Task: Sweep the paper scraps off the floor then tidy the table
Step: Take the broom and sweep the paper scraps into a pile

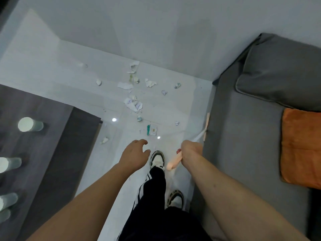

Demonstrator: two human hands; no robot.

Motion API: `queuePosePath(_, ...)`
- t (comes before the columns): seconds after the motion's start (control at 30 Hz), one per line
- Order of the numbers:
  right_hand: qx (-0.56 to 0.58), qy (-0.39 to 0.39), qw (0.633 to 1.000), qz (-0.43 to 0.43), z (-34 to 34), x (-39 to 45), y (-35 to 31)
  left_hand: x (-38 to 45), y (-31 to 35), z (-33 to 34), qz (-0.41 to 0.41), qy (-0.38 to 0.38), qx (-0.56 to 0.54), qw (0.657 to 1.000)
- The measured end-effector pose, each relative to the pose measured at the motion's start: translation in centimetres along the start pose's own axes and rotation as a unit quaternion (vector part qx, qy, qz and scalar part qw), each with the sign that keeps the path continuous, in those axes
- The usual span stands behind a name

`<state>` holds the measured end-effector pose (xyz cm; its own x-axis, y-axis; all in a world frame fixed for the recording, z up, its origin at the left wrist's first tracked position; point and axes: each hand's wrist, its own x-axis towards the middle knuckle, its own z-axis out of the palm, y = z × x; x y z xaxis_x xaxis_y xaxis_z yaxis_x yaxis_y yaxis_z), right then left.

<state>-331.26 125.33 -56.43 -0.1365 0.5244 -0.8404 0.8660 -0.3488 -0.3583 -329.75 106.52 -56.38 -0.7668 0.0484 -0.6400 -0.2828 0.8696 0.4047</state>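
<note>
Paper scraps lie scattered on the white tiled floor ahead of us, and we look down on them past our own legs. Nearest to us are our black striped trousers and two white and dark sneakers, one stepped in front of the other. Our right hand is curled tight round the peach-coloured broom handle; its end pokes out on the near side of the fist, and a pale shaft runs forward from the hand to the peach broom head, which stands against the edge of the grey sofa on our right. Our left hand hangs free beside it with fingers loosely bent and apart, gripping nothing.

On the sofa sit an orange cushion and, farther back, a grey cushion. To our left is the dark table, carrying several pale cylinders that are too blurred for us to identify.

Beyond our feet the scraps begin: a green and white piece closest, a cluster of crumpled white pieces in the middle, then more torn bits spread out towards the pale wall at the far end.
</note>
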Motion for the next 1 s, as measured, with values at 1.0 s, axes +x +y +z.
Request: queuePosePath(1.0, -0.178, -0.091, 0.975, -0.101, 1.1, 1.6, -14.8, 9.4, 6.6, -8.4, -0.029, 0.003, -0.018, 0.999)
